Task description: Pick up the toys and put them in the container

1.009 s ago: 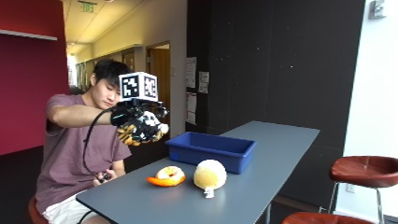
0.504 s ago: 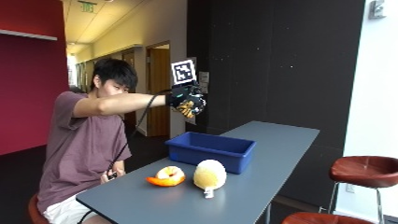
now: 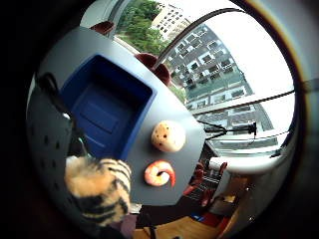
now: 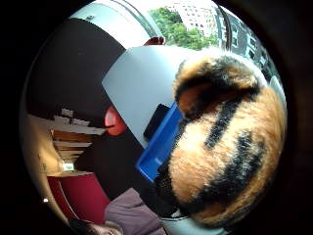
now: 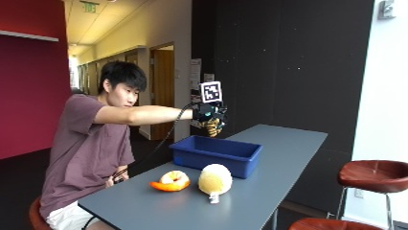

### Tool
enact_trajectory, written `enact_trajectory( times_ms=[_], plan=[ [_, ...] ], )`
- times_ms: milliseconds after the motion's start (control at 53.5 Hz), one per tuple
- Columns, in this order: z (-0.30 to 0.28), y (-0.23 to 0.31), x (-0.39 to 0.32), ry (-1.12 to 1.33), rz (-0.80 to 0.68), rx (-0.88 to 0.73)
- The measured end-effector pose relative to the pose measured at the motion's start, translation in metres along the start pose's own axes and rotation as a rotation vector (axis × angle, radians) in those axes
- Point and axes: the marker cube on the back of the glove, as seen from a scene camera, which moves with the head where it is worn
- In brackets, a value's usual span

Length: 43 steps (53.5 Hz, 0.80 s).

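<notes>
Tiger toy (image 5: 212,126), orange with black stripes, sits in the curled fingers of the gloved right hand (image 5: 208,113), which holds it in the air over the far rim of the blue container (image 5: 217,154). Arm stretched out level from the seated person. Palm views: striped fur (image 4: 225,147) close against the palm; container open below. On the grey table (image 5: 280,177), at about 7 o'clock from the container, lie an orange shrimp toy (image 5: 169,180) and, just beside it toward 3 o'clock, a pale yellow round toy (image 5: 215,179). Neither touches the container.
</notes>
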Motion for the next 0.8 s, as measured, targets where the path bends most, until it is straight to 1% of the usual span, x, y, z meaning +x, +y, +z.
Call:
enact_trajectory(
  times_ms=[75,168,206,262,336,392,448,504,561,654,673,729,747,766,803],
  plan=[
    [0.008,-0.004,-0.023,-0.077,0.016,-0.062],
    [0.022,0.009,-0.013,-0.135,-0.046,-0.304],
    [0.024,0.014,-0.007,-0.17,-0.059,-0.358],
    [0.023,0.015,-0.003,-0.171,-0.037,-0.338],
    [0.015,0.016,0.011,-0.106,0.075,-0.279],
    [0.002,0.022,0.025,-0.158,0.04,-0.246],
    [-0.009,0.03,0.039,-0.16,0.027,-0.24],
    [-0.017,0.041,0.06,-0.115,0.024,-0.242],
    [-0.024,0.051,0.084,-0.033,0.056,-0.24],
    [-0.037,0.076,0.123,-0.001,0.011,-0.241],
    [-0.039,0.08,0.13,0.003,0.043,-0.244],
    [-0.042,0.088,0.144,0.004,0.229,-0.251],
    [-0.042,0.091,0.147,0.002,0.255,-0.251],
    [-0.042,0.096,0.15,0.001,0.245,-0.251],
    [-0.04,0.112,0.158,0.011,0.154,-0.256]
  ],
)
